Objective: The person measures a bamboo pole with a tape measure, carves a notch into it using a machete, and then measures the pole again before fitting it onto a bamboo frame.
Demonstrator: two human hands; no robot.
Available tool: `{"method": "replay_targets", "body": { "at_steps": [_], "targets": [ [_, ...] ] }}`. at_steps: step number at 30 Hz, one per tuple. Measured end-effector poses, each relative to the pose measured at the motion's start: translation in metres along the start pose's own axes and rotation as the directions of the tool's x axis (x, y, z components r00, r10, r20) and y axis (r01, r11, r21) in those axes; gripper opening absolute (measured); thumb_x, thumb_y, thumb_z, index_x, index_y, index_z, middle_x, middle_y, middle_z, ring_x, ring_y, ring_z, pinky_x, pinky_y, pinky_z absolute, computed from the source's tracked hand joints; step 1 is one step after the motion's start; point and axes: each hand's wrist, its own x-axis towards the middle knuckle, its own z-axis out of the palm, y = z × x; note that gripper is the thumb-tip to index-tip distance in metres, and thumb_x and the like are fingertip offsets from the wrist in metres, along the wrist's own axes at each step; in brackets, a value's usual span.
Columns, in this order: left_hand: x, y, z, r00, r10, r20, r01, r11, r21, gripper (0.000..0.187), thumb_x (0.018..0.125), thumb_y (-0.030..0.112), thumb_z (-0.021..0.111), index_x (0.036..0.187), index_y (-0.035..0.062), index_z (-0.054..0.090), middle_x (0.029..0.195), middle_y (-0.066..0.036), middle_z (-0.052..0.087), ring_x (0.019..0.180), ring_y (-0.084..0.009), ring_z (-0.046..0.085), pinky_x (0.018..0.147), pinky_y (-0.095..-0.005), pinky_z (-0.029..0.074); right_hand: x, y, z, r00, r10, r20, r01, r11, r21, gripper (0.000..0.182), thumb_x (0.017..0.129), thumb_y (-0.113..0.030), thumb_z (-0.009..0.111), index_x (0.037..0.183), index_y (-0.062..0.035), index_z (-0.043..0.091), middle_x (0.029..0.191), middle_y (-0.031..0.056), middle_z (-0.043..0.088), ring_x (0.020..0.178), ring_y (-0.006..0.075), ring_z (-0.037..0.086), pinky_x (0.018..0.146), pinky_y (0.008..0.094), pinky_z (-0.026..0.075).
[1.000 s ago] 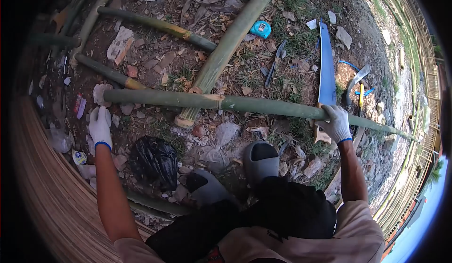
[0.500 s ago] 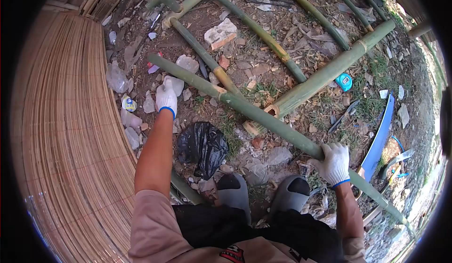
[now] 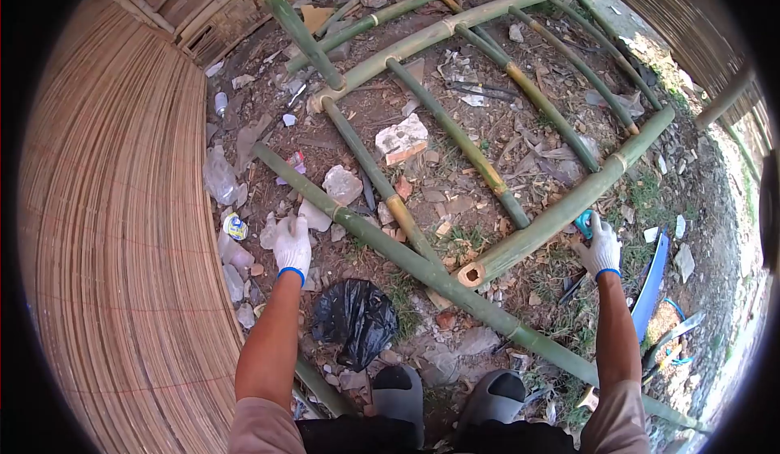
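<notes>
My left hand (image 3: 292, 245), in a white glove with a blue cuff, hovers over the stones beside a pale rock (image 3: 315, 215). Its fingers point forward, slightly apart, and no object shows in them. On the right, my gloved right hand (image 3: 602, 248) is at a turquoise tape measure (image 3: 582, 223), fingers and thumb around its near side; the hand covers part of it. Between my hands, a long green bamboo pole (image 3: 390, 247) lies diagonally, and neither hand is on it. Its left end is beyond my left hand, its lower right part passes under my right arm.
A bamboo frame (image 3: 546, 211) with several rungs lies ahead. A slatted bamboo mat (image 3: 122, 227) fills the left side. Near my feet is a black plastic bag (image 3: 357, 320). A handsaw with a blue blade (image 3: 652, 287) and a curved blade (image 3: 684, 326) lie at right.
My right hand has let go of the long bamboo pole and moved forward to the tape measure. The left hand's fingers have loosened. The view has tilted up, showing more of the frame.
</notes>
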Motion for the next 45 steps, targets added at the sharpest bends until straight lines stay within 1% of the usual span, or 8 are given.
{"method": "replay_targets", "body": {
  "at_steps": [8,14,16,18,22,28,37,45],
  "targets": [
    [0.006,0.041,0.02,0.995,-0.097,0.033,0.098,0.995,-0.031,0.064,0.097,0.047,0.066,0.137,-0.002,0.057,0.116,-0.027,0.066,0.112,-0.0398,0.064,0.099,-0.0485,0.049,0.032,-0.015,-0.003,0.988,0.129,0.086,-0.131,0.991,0.019,0.078,0.072,-0.038,0.087,0.134,-0.0028,0.055,0.127,0.0246,0.061,0.115,0.0425,0.061,0.098,0.0501,0.053],
    [-0.029,0.127,0.004,0.86,0.498,0.112,-0.507,0.859,0.071,0.052,0.095,0.037,0.069,0.133,0.0037,0.059,0.13,-0.024,0.058,0.122,-0.0422,0.057,0.105,-0.0476,0.047,0.008,-0.004,-0.002,0.952,0.268,0.151,-0.25,0.96,-0.126,0.062,0.063,-0.043,0.084,0.1,0.0038,0.069,0.108,0.0273,0.071,0.098,0.0378,0.072,0.087,0.0418,0.059],
    [-0.041,0.14,0.009,0.731,0.671,0.127,-0.679,0.733,0.038,0.05,0.094,0.033,0.07,0.133,0.0038,0.059,0.129,-0.022,0.058,0.125,-0.041,0.056,0.105,-0.0483,0.046,-0.007,0.002,-0.002,0.914,0.346,0.209,-0.391,0.889,0.239,0.074,0.058,-0.047,0.09,0.107,0.0042,0.067,0.1,0.0256,0.072,0.09,0.0405,0.073,0.084,0.041,0.06],
    [-0.071,0.171,0.001,0.731,0.587,0.348,-0.576,0.804,-0.146,0.052,0.094,0.034,0.07,0.133,0.0024,0.057,0.129,-0.022,0.058,0.12,-0.0405,0.058,0.104,-0.0478,0.047,-0.028,-0.007,-0.003,0.927,0.347,0.141,-0.371,0.906,0.206,0.067,0.062,-0.039,0.092,0.105,0.0041,0.065,0.087,0.0171,0.073,0.077,0.0321,0.074,0.075,0.0387,0.059],
    [-0.137,0.189,0.018,0.596,0.472,0.65,-0.283,0.881,-0.38,0.053,0.098,0.032,0.07,0.139,0.0025,0.056,0.127,-0.018,0.063,0.11,-0.0295,0.068,0.099,-0.0406,0.053,-0.079,-0.059,-0.043,0.921,0.324,0.215,-0.324,0.336,0.884,0.048,0.072,-0.023,0.091,0.101,0.0004,0.061,0.086,0.0024,0.062,0.076,0.0112,0.059,0.068,0.0291,0.055],
    [-0.192,0.215,0.019,0.326,0.377,0.867,0.378,0.788,-0.486,0.049,0.105,0.026,0.064,0.143,-0.0015,0.053,0.121,-0.012,0.069,0.111,-0.0165,0.066,0.097,-0.0317,0.053,-0.14,-0.174,-0.079,0.999,-0.009,-0.032,0.031,0.648,0.761,0.044,0.071,-0.02,0.091,0.103,-0.0032,0.065,0.091,0.0073,0.065,0.08,0.0184,0.063,0.077,0.0335,0.054],
    [-0.195,0.194,0.011,0.515,0.355,0.78,0.4,0.705,-0.585,0.034,0.101,0.014,0.07,0.13,0.0005,0.061,0.11,-0.006,0.069,0.1,-0.0097,0.066,0.086,-0.0277,0.055,-0.148,-0.211,-0.064,0.88,-0.402,-0.255,0.468,0.636,0.613,0.071,0.072,-0.014,0.085,0.133,0.0026,0.052,0.12,0.0242,0.059,0.106,0.0383,0.063,0.093,0.0435,0.053],
    [-0.186,0.177,0.015,0.493,0.474,0.729,-0.043,0.851,-0.524,0.032,0.096,0.02,0.074,0.12,0.0025,0.062,0.105,-0.012,0.071,0.099,-0.0185,0.071,0.088,-0.035,0.056,-0.161,-0.216,-0.06,0.835,-0.502,0.225,0.085,0.523,0.848,0.087,0.082,-0.018,0.078,0.154,0.0019,0.033,0.13,0.0283,0.062,0.121,0.0407,0.064,0.1,0.0443,0.053]
  ]
}}
